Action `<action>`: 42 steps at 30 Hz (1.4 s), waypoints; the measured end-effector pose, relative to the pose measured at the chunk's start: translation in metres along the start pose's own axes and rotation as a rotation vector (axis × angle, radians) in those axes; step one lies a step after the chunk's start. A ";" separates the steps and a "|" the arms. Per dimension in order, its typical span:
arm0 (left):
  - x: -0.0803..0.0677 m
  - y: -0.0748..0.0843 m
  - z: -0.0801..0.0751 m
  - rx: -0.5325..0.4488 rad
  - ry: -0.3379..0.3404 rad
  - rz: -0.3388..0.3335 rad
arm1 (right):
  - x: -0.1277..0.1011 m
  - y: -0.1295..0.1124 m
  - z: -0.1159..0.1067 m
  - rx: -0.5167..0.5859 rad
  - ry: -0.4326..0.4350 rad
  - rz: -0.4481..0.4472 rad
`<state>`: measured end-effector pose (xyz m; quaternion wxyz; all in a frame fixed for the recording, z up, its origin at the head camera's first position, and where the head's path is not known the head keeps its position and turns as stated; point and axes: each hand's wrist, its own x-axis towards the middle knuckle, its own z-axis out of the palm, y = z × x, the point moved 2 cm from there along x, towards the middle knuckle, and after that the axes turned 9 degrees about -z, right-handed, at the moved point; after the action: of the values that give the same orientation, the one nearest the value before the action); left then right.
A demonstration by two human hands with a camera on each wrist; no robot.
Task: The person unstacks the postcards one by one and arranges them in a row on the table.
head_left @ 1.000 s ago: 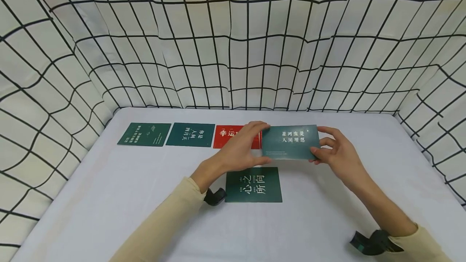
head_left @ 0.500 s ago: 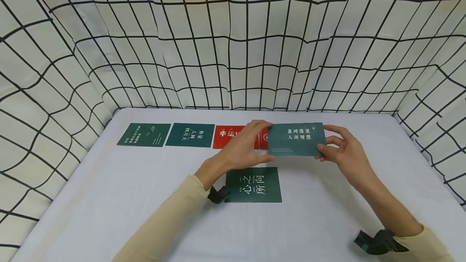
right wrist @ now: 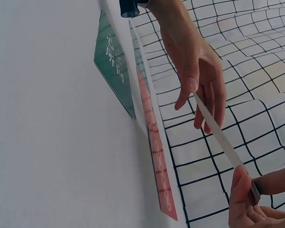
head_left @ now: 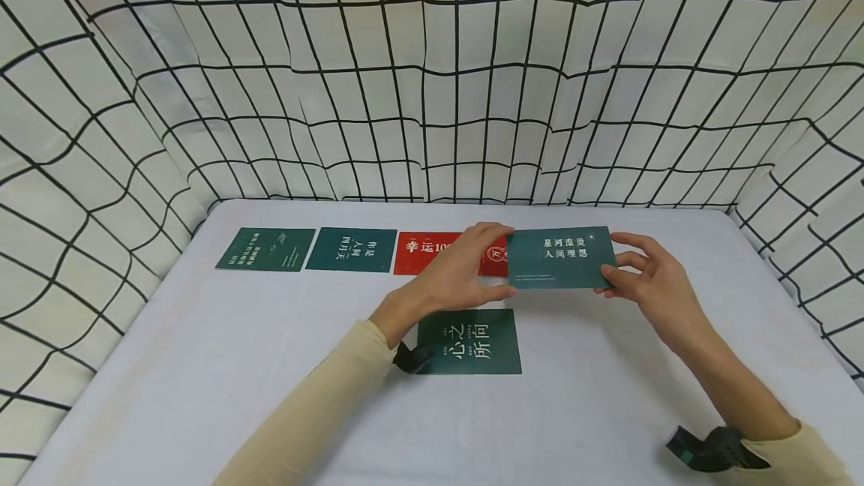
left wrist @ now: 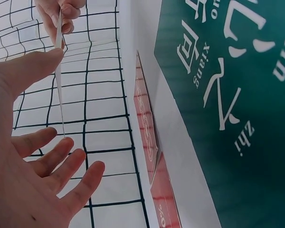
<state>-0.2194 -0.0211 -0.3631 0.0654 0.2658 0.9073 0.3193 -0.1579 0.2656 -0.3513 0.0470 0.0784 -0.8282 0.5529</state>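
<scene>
A dark green card (head_left: 550,268) with white Chinese characters is held above the table, its face tilted toward the head camera. The right hand (head_left: 658,287) pinches its right edge between thumb and fingers. At the card's left end, the left hand (head_left: 452,268) holds the corners, thumb at the lower one and fingertips at the upper. Both wrist views show this card edge-on as a thin strip. Partly behind the left hand lies a red card (head_left: 416,252). Nearer the front, another green card (head_left: 472,355) lies flat with large white characters, next to the left wrist's black camera (head_left: 412,358).
To the left of the red card, a teal card (head_left: 351,250) and a green card (head_left: 266,250) lie in the same back row. White cloth covers the table (head_left: 202,366). A black wire grid (head_left: 459,96) encloses the back and both sides.
Both hands have shifted to the right with the green card, a short way at a time. More of the red card's right end is uncovered. The cards on the table have stayed put.
</scene>
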 end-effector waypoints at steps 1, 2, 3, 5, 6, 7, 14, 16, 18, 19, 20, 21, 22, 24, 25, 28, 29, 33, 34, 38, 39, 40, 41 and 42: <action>0.001 0.000 0.000 0.002 0.001 -0.002 | 0.000 0.001 -0.001 -0.010 -0.001 -0.002; 0.002 0.001 0.001 0.005 0.002 -0.006 | -0.001 0.002 -0.002 -0.023 -0.001 -0.004; 0.003 0.001 0.001 0.011 0.004 -0.009 | -0.001 0.003 -0.003 -0.036 -0.001 -0.008; 0.005 0.001 0.002 0.022 0.004 -0.019 | -0.002 0.005 -0.005 -0.066 -0.002 -0.015; 0.006 0.001 0.002 0.026 0.004 -0.024 | -0.003 0.005 -0.006 -0.076 0.000 -0.015; 0.007 0.002 0.002 0.028 0.004 -0.029 | -0.003 0.006 -0.007 -0.086 0.000 -0.016; 0.017 0.004 0.006 0.035 -0.007 -0.069 | -0.006 0.013 -0.012 -0.149 0.011 0.009; 0.020 0.005 0.008 0.039 -0.013 -0.071 | -0.007 0.014 -0.014 -0.169 0.012 0.022; 0.023 0.006 0.010 0.046 -0.019 -0.069 | -0.008 0.016 -0.016 -0.187 0.012 0.031; 0.024 0.007 0.010 0.048 -0.020 -0.069 | -0.008 0.016 -0.017 -0.194 0.012 0.033; 0.026 0.008 0.011 0.053 -0.021 -0.067 | -0.008 0.017 -0.019 -0.200 0.012 0.035; 0.027 0.009 0.012 0.064 -0.020 -0.067 | -0.008 0.017 -0.020 -0.205 0.013 0.034; 0.029 0.009 0.012 0.068 -0.021 -0.065 | -0.008 0.018 -0.021 -0.210 0.014 0.033; 0.032 0.011 0.013 0.082 -0.020 -0.062 | -0.008 0.019 -0.023 -0.214 0.016 0.034; 0.033 0.011 0.014 0.087 -0.019 -0.062 | -0.007 0.020 -0.023 -0.213 0.017 0.036; 0.036 0.011 0.016 0.086 -0.022 -0.065 | -0.006 0.021 -0.025 -0.214 0.019 0.041; 0.037 0.011 0.016 0.087 -0.024 -0.068 | -0.006 0.022 -0.025 -0.216 0.020 0.042; 0.040 0.010 0.019 0.082 -0.029 -0.069 | -0.004 0.024 -0.026 -0.228 0.027 0.050; 0.041 0.010 0.020 0.080 -0.030 -0.068 | -0.003 0.024 -0.027 -0.231 0.028 0.053; 0.045 0.010 0.023 0.079 -0.030 -0.066 | -0.002 0.028 -0.028 -0.245 0.031 0.066; 0.047 0.010 0.023 0.085 -0.030 -0.065 | -0.002 0.029 -0.028 -0.247 0.033 0.067; 0.048 0.011 0.024 0.092 -0.029 -0.064 | -0.002 0.030 -0.029 -0.250 0.036 0.067; 0.049 0.011 0.024 0.099 -0.029 -0.064 | -0.001 0.031 -0.029 -0.252 0.040 0.066; 0.050 0.010 0.025 0.109 -0.030 -0.067 | -0.001 0.032 -0.030 -0.253 0.044 0.065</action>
<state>-0.2505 0.0258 -0.3736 0.0751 0.2434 0.9306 0.2630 -0.1630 0.3051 -0.3691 0.0567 0.0331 -0.8923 0.4466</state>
